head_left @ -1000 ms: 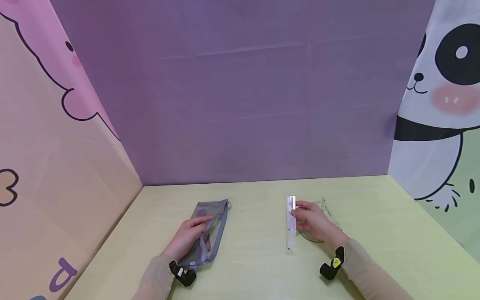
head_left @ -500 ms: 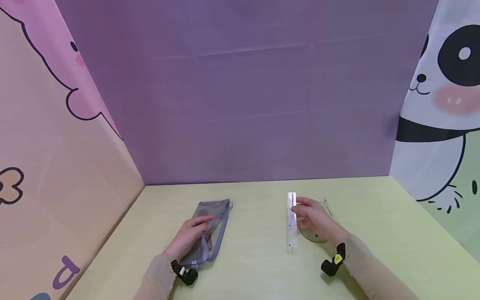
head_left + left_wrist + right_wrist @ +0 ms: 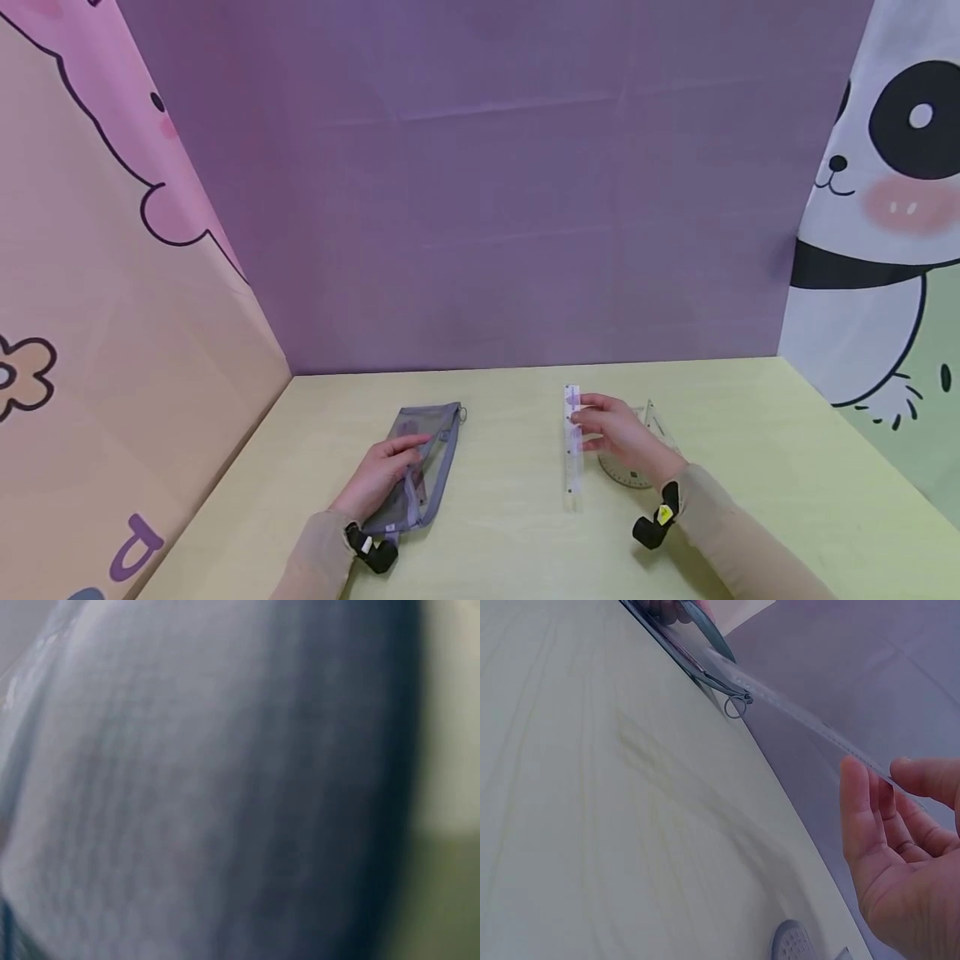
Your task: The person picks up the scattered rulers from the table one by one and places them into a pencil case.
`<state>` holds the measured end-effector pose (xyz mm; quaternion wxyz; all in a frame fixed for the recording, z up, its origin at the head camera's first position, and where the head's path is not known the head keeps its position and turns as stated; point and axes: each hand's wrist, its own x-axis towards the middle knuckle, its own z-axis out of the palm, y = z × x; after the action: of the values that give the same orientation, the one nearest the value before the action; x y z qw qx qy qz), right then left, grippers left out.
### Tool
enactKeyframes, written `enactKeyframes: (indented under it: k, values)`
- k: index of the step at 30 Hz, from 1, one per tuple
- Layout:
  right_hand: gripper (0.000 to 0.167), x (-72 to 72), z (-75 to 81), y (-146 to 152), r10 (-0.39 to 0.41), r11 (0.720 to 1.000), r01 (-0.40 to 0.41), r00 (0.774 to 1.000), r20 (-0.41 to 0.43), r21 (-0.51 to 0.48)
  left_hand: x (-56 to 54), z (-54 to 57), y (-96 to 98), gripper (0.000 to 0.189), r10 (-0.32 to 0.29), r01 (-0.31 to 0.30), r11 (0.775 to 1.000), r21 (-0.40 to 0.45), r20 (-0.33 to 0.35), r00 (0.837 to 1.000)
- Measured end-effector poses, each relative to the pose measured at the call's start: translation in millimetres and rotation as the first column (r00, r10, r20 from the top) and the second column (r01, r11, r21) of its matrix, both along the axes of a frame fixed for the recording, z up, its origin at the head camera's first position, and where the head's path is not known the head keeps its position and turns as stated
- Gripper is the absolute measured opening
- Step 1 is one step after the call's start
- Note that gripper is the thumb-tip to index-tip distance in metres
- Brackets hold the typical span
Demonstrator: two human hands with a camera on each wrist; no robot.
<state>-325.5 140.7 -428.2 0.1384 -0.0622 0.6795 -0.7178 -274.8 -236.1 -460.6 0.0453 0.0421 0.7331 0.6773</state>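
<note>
In the head view, my right hand [image 3: 622, 435] pinches a clear ruler [image 3: 572, 446] along its right edge. Seen from the right wrist, the thumb and fingers hold one end of this ruler [image 3: 802, 716], which is raised above the table and casts a shadow. My left hand [image 3: 380, 475] holds a grey mesh pouch [image 3: 444, 454] by its side, where the opening gapes. Something dark and flat shows through the mesh. The pouch fabric [image 3: 172, 780] fills most of the left wrist view, blurred.
Partly hidden behind the right forearm, a clear protractor [image 3: 624, 475] and a clear set square [image 3: 657, 422] lie on the pale wooden table [image 3: 510, 542]. A purple backdrop [image 3: 480, 208] rises at the table's far edge, with printed panels at both sides.
My right hand has risen slightly and then shifted left with the ruler, farther from the protractor. The left hand stays on the pouch. The head view has shifted a little.
</note>
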Motion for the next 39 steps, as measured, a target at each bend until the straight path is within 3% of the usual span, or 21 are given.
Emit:
enactKeyframes:
  k: [14,23,39]
  values:
    - [0.044,-5.0,-10.1,-19,0.037,0.999,-0.037,0.999,-0.015,0.021,2.1,-2.4,2.1,0.037,0.030,-0.030,1.000,0.003,-0.001,1.000]
    - [0.042,-8.2,-16.4,-33,0.132,0.990,-0.133,0.990,-0.040,-0.038,3.0,-0.5,1.5,0.038,0.013,-0.013,1.000,-0.004,-0.022,1.000]
    - [0.034,-14.5,-15.2,-74,0.157,0.984,-0.153,0.987,0.044,-0.091,5.0,7.4,3.8,0.036,0.054,-0.056,0.997,-0.046,-0.039,0.998]
